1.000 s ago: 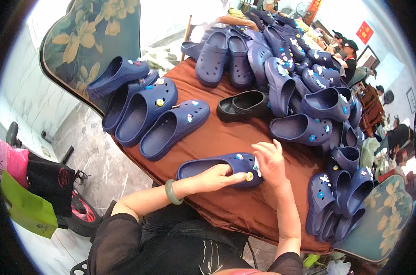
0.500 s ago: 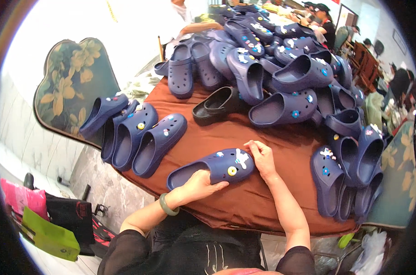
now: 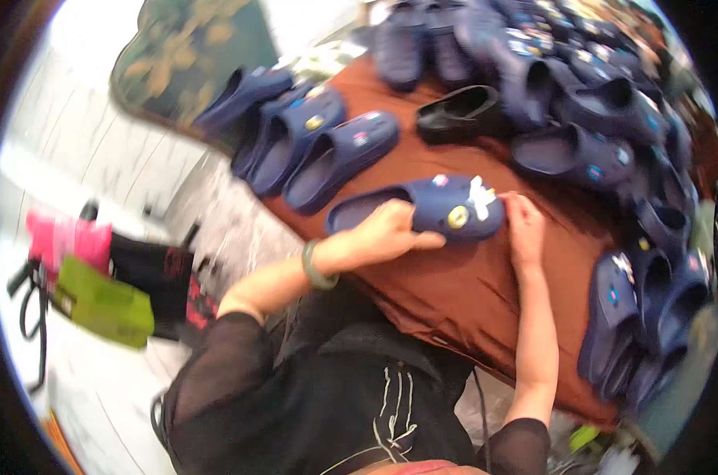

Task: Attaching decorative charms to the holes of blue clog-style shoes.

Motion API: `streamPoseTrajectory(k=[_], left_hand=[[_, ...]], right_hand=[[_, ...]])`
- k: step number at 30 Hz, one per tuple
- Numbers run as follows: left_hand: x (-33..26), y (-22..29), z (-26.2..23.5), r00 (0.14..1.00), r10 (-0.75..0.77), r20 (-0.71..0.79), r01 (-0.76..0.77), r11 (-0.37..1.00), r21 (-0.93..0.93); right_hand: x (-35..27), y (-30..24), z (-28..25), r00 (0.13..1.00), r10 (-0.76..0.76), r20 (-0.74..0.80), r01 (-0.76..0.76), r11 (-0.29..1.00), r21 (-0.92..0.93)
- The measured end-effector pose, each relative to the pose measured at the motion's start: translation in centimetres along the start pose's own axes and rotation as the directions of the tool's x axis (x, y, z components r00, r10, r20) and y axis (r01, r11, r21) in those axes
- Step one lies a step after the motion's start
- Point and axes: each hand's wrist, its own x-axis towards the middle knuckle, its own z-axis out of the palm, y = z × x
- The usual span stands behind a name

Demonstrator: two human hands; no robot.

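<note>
clog: navy clog (image 3: 422, 210) lies on the brown cloth (image 3: 469, 285) near the table's front edge, same spot as a second ago.
left hand: left hand (image 3: 386, 233) stays flat over the clog's middle, fingers loose, steadying.
right hand: right hand (image 3: 523, 226) has come to the toe end, fingertips touching it beside the white charm (image 3: 479, 194); pinch cannot be told.
view: head has swung, blurring the clog pile (image 3: 580, 103).
meaning: decorating this clog appears to continue.

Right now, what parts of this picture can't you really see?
- Head view: the navy clog has its middle covered by the left hand.
- The right hand has its fingertips at the clog's toe; what they pinch is too small and blurred.
- The charms are blurred, shapes unclear.
- The clog pile at the top is smeared and cut by the rim.
</note>
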Motion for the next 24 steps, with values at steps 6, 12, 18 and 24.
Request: streamPoseTrajectory(k=[6, 12, 18, 24], left_hand=[[-3.0, 0.3, -10.3, 0.909, 0.085, -0.409, -0.074, 0.996, 0.042], [-3.5, -3.4, -20.2, 0.754, 0.106, -0.649, 0.028, 0.981, 0.193], [-2.1, -6.5, -26.5, 0.678, 0.178, -0.713, 0.250, 0.856, 0.452], [-1.3, -5.3, -25.9, 0.691, -0.026, -0.722, 0.605, 0.568, 0.559]], right_hand=[[0.4, 1.1, 2.2, 0.998, 0.001, 0.063, -0.003, 0.999, 0.039], [-0.1, 1.2, 1.4, 0.997, -0.006, 0.081, 0.007, 1.000, -0.015], [-0.2, 0.6, 1.4, 0.992, -0.040, 0.120, 0.053, 0.993, -0.107], [0.0, 1.2, 1.3, 0.985, -0.095, 0.145, 0.117, 0.982, -0.148]])
